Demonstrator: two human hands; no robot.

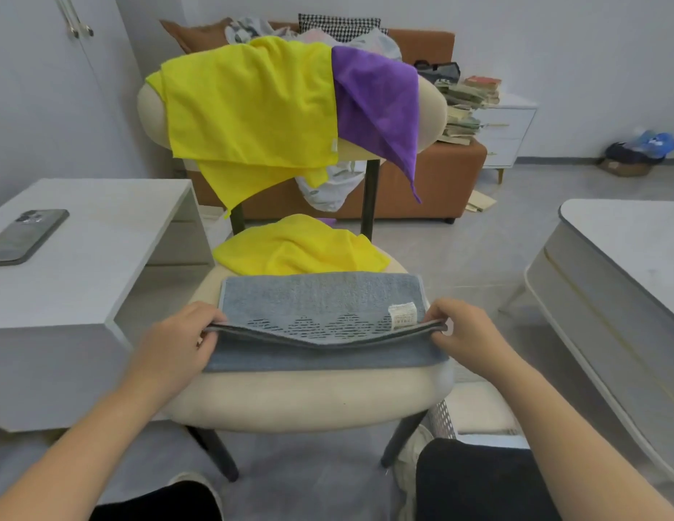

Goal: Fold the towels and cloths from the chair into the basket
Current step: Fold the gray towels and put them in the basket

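Note:
A grey towel [320,298] lies across the cream seat of the chair [301,396], with its near edge lifted. My left hand [181,340] pinches the left corner of that edge and my right hand [463,329] pinches the right corner. A white label shows near the right corner. Behind the towel on the seat lies a crumpled yellow cloth [298,246]. Over the chair back hang a large yellow cloth [249,107] and a purple cloth [380,103]. A white perforated basket [474,415] stands on the floor, partly hidden by the seat's right side.
A white table [83,257] with a phone [27,235] stands to the left. A grey-white table [621,287] stands to the right. Behind the chair is a brown sofa [422,182] piled with bags and books. My knees are at the bottom edge.

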